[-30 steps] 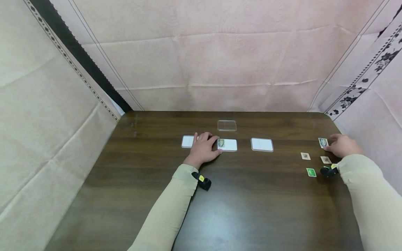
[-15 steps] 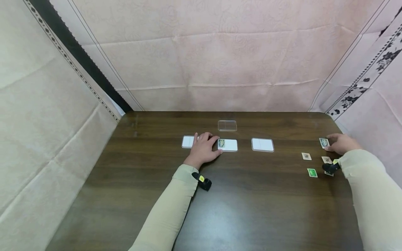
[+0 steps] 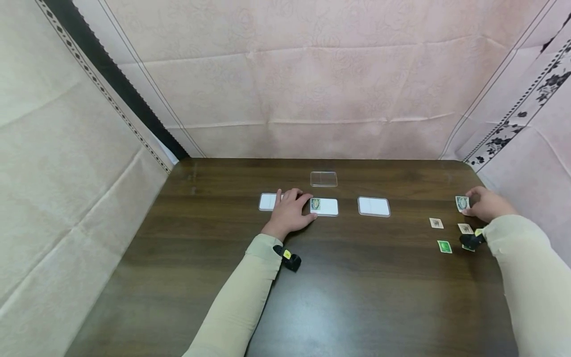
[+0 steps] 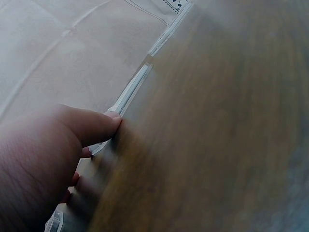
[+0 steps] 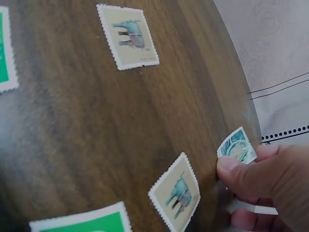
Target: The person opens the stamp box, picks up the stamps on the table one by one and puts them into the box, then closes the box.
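In the head view my left hand [image 3: 289, 213] holds the left end of a flat, white-backed plastic case [image 3: 329, 207] between thumb and index finger. A teal stamp [image 3: 315, 204] lies at that end of the case. The left wrist view shows the thumb [image 4: 104, 124] against the case's edge. Far right, my right hand [image 3: 488, 204] pinches another teal stamp [image 5: 236, 147] between thumb and finger. That stamp is tilted, and its lower edge is hidden by the thumb. Close to this hand, beige stamps [image 5: 130, 37] with an animal picture lie on the table.
Another white case [image 3: 373, 207] lies right of the middle one, and one more [image 3: 266, 201] is partly behind my left hand. A clear lid-like piece [image 3: 323, 179] lies farther back. Green stamps [image 3: 444, 247] lie near my right wrist, one partly covered by the wrist camera.
My right hand has shifted slightly rightward with the teal stamp, and its wrist uncovers more of the stamps below. My left hand stays in place on the case.
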Demonstrator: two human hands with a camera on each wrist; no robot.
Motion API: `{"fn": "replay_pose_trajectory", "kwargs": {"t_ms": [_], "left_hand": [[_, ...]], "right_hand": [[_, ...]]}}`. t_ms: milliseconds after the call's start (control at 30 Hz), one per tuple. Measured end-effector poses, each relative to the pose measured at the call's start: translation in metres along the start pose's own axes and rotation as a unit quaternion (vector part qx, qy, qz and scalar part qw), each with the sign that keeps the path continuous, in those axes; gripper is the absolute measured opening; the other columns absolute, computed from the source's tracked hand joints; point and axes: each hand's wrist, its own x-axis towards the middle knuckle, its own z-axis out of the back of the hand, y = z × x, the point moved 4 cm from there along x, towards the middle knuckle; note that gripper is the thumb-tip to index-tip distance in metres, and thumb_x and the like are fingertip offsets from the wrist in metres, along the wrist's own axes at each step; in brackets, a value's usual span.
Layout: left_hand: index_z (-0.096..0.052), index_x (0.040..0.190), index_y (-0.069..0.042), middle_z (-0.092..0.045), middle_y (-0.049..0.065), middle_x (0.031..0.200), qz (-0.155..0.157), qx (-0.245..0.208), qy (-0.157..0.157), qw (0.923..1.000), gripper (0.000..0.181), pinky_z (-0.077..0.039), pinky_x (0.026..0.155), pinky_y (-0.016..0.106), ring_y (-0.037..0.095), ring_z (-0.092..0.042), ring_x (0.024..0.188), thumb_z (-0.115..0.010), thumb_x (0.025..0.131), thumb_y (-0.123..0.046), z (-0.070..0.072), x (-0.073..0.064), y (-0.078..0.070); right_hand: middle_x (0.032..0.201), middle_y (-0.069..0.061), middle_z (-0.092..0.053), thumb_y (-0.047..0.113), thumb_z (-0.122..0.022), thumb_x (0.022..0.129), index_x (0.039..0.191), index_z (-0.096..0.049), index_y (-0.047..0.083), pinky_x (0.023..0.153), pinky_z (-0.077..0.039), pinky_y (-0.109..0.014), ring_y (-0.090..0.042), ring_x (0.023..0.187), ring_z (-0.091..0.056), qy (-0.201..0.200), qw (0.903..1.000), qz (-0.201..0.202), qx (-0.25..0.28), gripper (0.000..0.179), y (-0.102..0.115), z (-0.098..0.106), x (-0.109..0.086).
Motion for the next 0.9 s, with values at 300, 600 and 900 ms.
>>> {"fn": "replay_pose_trajectory", "kwargs": {"t_ms": [300, 600, 900], "left_hand": [[-0.044, 0.134, -0.033, -0.037, 0.001, 0.133, -0.001, 0.007, 0.002, 1.0, 0.063, -0.002, 0.107, 0.052, 0.019, -0.031, 0.124, -0.047, 0.081, -0.066, 0.001, 0.0, -0.001], [-0.045, 0.133, -0.033, -0.037, 0.001, 0.132, -0.005, 0.005, -0.006, 1.0, 0.062, -0.003, 0.107, 0.052, 0.019, -0.031, 0.124, -0.048, 0.081, -0.065, 0.001, -0.001, 0.0], [-0.044, 0.134, -0.033, -0.037, 0.001, 0.132, -0.006, 0.004, -0.006, 1.0, 0.063, -0.003, 0.107, 0.052, 0.019, -0.031, 0.123, -0.047, 0.081, -0.066, -0.001, 0.0, 0.0]], "right_hand": [[0.088, -0.022, -0.057, 0.023, -0.074, 0.076, 0.114, -0.039, 0.0, 0.064, -0.037, -0.05, -0.035, 0.076, -0.053, -0.043, 0.9989, 0.019, 0.003, 0.056, 0.005, -0.003, -0.008], [0.083, -0.014, -0.058, 0.023, -0.074, 0.076, 0.114, -0.04, 0.003, 0.061, -0.036, -0.047, -0.032, 0.073, -0.053, -0.074, 0.9969, 0.026, 0.002, 0.054, 0.003, -0.007, -0.012], [0.082, -0.011, -0.061, 0.022, -0.072, 0.079, 0.117, -0.039, 0.005, 0.06, -0.037, -0.046, -0.03, 0.072, -0.055, -0.08, 0.9962, 0.033, 0.001, 0.053, 0.006, -0.008, -0.016]]}}
